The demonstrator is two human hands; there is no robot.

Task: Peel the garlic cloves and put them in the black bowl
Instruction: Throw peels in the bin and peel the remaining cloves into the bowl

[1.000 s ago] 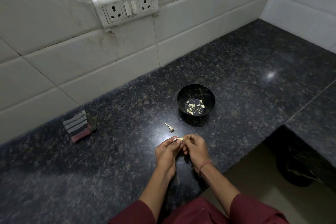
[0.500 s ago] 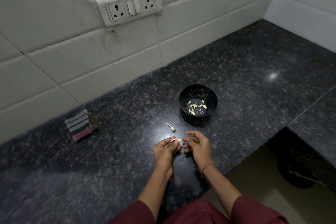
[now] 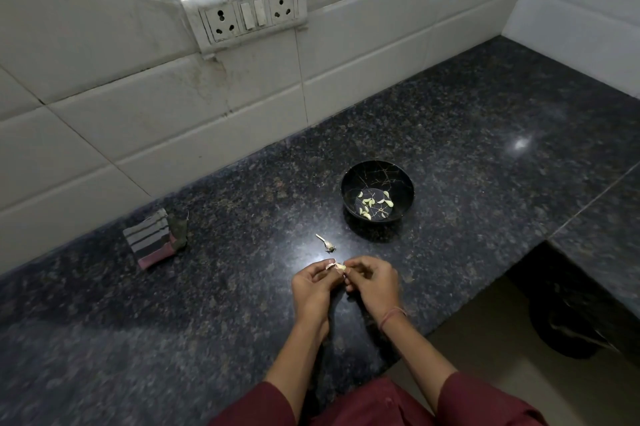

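While your left hand (image 3: pixel 311 283) and right hand (image 3: pixel 372 282) pinch the garlic clove (image 3: pixel 337 266) between them, grip its ends: it's likely light, firm, slippery (papery skin tears). The black bowl (image 3: pixel 405 180) sits beyond both hands.

Bowl (image 3: pixel 398 176) sits mid-counter (image 3: pixel 485 135), cloves (image 3: pixel 372 204) in it. Just in front lies a stem (image 3: pixel 325 243), then the left hand (image 3: pixel 311 283) and right hand (image 3: pixel 372 282) side by side, a clove (image 3: pixel 340 266) between them. Cloth (image 3: pixel 154 238) is off left by the wall (image 3: pixel 138 96) — socket (image 3: pixel 247 13) up on it.
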